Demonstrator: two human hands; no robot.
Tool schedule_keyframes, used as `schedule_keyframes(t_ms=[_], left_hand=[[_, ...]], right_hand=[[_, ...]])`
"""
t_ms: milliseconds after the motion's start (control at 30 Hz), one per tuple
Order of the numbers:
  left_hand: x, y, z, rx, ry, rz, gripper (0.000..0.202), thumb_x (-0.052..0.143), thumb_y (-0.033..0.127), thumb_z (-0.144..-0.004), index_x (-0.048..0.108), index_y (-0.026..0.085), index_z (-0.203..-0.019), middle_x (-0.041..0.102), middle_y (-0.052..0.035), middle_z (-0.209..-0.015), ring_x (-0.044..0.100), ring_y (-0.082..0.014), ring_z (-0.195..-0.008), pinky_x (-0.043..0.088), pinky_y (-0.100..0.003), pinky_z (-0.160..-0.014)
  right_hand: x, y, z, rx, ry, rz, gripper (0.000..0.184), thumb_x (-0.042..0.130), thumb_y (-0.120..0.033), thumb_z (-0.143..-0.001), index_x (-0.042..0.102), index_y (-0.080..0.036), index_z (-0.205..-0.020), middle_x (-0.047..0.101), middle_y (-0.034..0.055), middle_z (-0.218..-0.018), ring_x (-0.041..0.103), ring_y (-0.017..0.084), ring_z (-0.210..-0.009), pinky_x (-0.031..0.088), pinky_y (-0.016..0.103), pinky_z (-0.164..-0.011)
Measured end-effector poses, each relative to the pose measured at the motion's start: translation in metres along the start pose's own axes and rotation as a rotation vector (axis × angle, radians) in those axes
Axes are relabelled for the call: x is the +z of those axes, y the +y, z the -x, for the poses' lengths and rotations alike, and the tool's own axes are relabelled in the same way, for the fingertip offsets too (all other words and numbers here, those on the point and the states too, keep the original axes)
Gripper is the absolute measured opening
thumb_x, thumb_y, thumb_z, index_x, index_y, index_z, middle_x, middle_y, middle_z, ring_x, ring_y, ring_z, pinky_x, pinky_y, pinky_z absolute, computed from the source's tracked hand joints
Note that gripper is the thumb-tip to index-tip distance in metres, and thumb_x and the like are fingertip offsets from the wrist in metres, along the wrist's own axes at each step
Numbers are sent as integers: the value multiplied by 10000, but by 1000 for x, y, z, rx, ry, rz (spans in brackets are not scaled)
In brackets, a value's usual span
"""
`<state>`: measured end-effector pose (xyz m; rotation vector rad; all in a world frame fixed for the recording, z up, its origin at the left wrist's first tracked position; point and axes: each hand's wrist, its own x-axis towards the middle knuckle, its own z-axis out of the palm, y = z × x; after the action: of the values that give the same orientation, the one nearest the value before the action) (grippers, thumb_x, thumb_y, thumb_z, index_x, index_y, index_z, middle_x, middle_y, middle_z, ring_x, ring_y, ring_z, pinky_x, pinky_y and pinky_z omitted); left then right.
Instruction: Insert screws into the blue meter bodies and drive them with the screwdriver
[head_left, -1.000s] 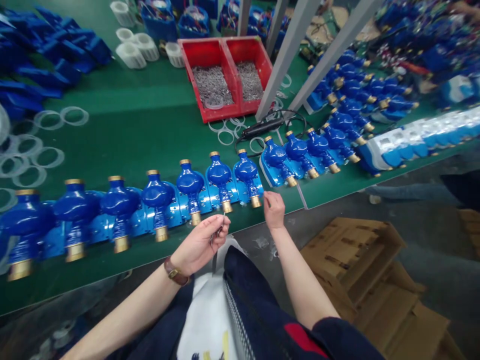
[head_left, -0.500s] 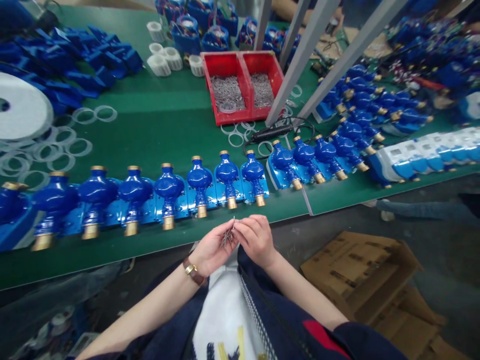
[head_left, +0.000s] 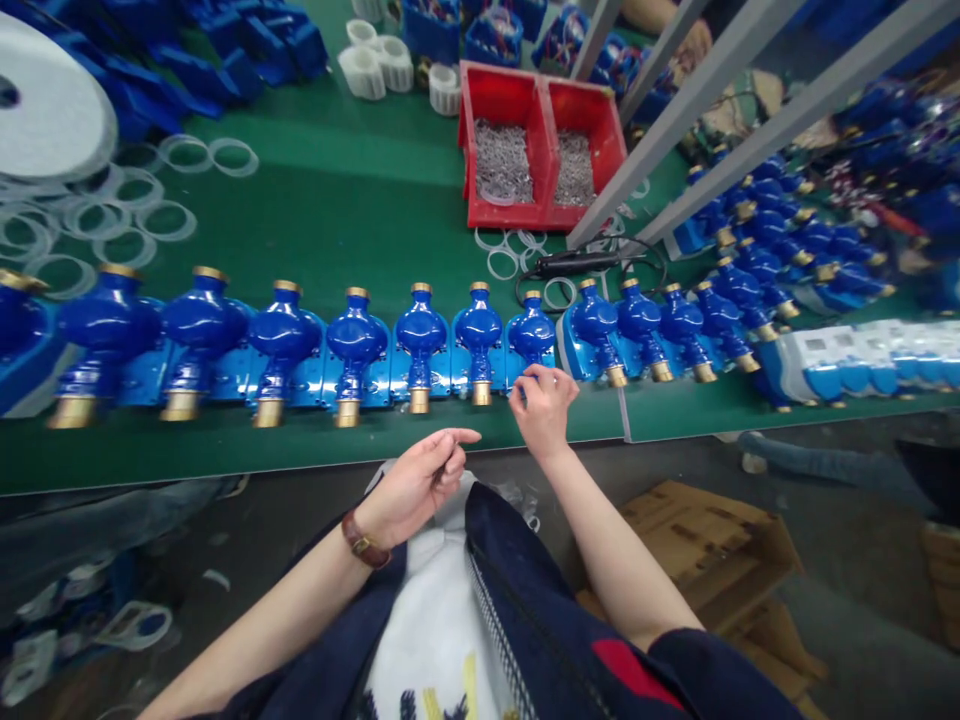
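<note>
Touching glossy blue bulbous meter body [head_left: 531,338], brass-ended, w/ right hand [head_left: 545,405] fingers

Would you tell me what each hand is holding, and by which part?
The left hand pinches thin metal pins, barely visible, in its curled fingers. The right hand is at the brass end of a blue meter; whether it grips anything cannot be told.

A row of glossy blue meter bodies [head_left: 356,335] with brass-coloured ends lies on the dark green bench [head_left: 322,220]. Far off, two red bins [head_left: 546,105] hold grey metal bits. Clear whitish rings [head_left: 169,220] lie at the far left, by a white roll [head_left: 45,110]. The watch [head_left: 361,541] strap is brown; the boxes [head_left: 720,560] are tan.
</note>
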<state>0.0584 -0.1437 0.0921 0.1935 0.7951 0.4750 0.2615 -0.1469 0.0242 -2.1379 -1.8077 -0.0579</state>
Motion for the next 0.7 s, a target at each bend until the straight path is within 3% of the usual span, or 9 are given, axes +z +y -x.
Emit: schedule_keyframes(t_ms=[100,233,400,467,533,633,700], left_hand=[[-1,2,3,24,-35,-30,231,612,307,-824,601,143,-985,403,56,-557,291,-43,-462,259,-157,-436],[-1,4,4,36,-72,-66,197,593,332,-833,514,167,-757,420,48,-546,294,-47,-456,243,-157,-435],[-2,4,-2,29,-34,45,167,609,269,-813,543,137,-735,549,-19,-718,404,-45,-533,289,-141,-458],[-2,3,-5,21,-9,69,152,627,259,-795,581,121,-749,550,-23,-730,426,-46,-552,301,-138,-467],[-2,2,-7,14,-13,-9,167,650,271,-781,611,110,-757,519,-2,-656,403,-37,-521,283,-138,-458],[-2,1,-9,3,-21,-158,222,697,312,-740,620,105,-715,486,21,-573,330,-22,-460,218,-150,-426],[-2,0,-10,-3,-14,-208,262,716,341,-716,604,110,-666,499,19,-562,310,-19,-444,185,-165,-416]], right_hand=[[-1,1,2,-50,-29,14,133,517,-224,-844,640,-195,-804,638,55,-979,418,232,-1035,233,413,-915],[-6,0,-1,-123,-109,15,187,487,-232,-876,654,-203,-798,675,34,-959,461,212,-993,204,424,-901],[-25,-12,4,-111,-143,-21,211,486,-223,-875,648,-184,-1004,654,86,-1108,480,244,-1058,219,464,-930],[-38,-23,9,-49,-106,-162,230,493,-239,-876,646,-197,-1042,665,84,-1064,511,233,-1021,279,453,-920],[-51,-37,12,-24,-141,-442,226,492,-251,-881,652,-214,-1035,677,64,-979,552,191,-951,376,394,-875],[-66,-52,10,-18,-327,-875,185,515,-233,-869,674,-203,-960,673,33,-860,598,130,-834,470,285,-757],[-71,-56,7,28,-441,-1010,127,568,-212,-831,686,-189,-871,659,18,-806,604,113,-777,484,253,-711]])
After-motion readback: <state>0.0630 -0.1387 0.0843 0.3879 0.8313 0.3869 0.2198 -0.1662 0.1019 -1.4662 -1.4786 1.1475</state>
